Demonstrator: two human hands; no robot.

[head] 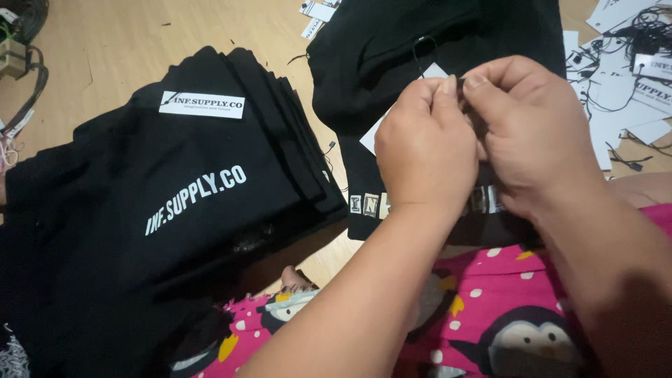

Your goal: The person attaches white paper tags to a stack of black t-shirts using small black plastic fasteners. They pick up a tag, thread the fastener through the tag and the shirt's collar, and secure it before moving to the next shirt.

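Observation:
My left hand (423,150) and my right hand (528,133) meet over a black garment (392,49) spread on the floor in front of me. Both pinch, thumb against forefinger, at a thin black tag string (418,50) near the top of my fingers. A white paper tag (372,133) shows just behind my left hand, partly hidden by it. Small printed squares (364,204) line the garment's lower edge under my hands.
A stack of folded black garments (175,189) with white lettering and a white label lies at the left. Several loose white tags with black strings (630,77) are scattered at the right on the wooden floor (105,49). Cables (21,42) sit top left. Pink patterned cloth (504,315) covers my lap.

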